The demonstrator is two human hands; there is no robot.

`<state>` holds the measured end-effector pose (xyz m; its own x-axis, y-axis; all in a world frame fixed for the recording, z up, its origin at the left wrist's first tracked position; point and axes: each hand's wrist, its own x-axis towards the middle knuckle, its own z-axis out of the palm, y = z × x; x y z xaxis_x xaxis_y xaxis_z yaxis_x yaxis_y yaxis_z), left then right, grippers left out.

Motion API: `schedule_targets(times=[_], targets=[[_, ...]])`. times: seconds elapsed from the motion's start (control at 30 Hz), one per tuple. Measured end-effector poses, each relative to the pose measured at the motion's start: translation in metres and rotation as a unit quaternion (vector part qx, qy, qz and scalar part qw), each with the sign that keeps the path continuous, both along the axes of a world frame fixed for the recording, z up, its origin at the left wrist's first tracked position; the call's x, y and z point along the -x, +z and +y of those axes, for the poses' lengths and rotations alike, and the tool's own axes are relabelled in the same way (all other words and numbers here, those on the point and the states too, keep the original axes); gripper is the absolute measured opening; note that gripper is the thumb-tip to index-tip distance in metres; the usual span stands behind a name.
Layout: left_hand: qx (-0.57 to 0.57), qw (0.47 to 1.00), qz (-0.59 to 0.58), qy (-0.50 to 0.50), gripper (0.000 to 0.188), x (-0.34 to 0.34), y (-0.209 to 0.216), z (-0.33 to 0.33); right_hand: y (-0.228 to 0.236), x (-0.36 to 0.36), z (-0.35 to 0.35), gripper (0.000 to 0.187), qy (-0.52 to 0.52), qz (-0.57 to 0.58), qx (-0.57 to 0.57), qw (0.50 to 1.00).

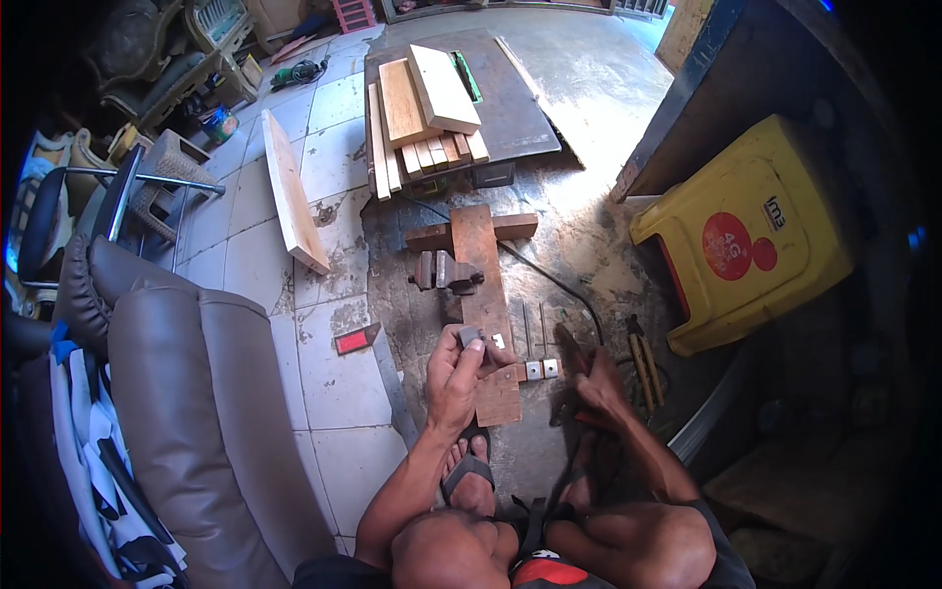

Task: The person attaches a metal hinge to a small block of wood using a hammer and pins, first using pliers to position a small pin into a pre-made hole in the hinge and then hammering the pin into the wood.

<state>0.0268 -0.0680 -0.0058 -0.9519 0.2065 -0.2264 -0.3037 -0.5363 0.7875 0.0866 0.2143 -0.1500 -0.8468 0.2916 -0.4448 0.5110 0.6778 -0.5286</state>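
The left hand (pixel 454 375) pinches one small grey piece (pixel 470 335) over one long plank (pixel 476 232); whether the right hand (pixel 600 381), off to the plank's right, grips anything cannot be told. The plank's long axis runs away from the person; one vise (pixel 446 269) sits straight ahead, nearer the left hand. Between the hands lie two silvery blocks (pixel 534 370), with two thin rods (pixel 526 332) just beyond.

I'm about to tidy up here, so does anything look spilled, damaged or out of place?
Yes. Pale dust, possibly sawdust, is scattered on the concrete floor right of the vise, like an unswept spill. Beside the lone wooden board, the white floor tiles look stained and worn, while others look cleaner.
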Motion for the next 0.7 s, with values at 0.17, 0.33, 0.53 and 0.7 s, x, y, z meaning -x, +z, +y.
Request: schedule_targets(times=[0.17, 0.33, 0.53, 0.7], targets=[[0.141, 0.988, 0.065, 0.006, 0.015, 0.005, -0.006, 0.002, 0.058, -0.022, 0.001, 0.034, -0.004, 0.095, 0.043, 0.995], [0.22, 0.967, 0.12, 0.038, 0.017, 0.005, -0.003, 0.01, 0.161, -0.02, -0.03, 0.025, 0.211, 0.158, 0.099, 0.96], [0.23, 0.966, 0.115, -0.004, 0.016, 0.005, 0.013, -0.001, 0.174, -0.005, -0.048, 0.04, 0.298, 0.258, 0.111, 0.912], [0.012, 0.997, -0.036, -0.073, 0.014, 0.005, 0.03, -0.015, 0.165, 0.002, -0.055, 0.043, 0.294, 0.337, 0.106, 0.888]])
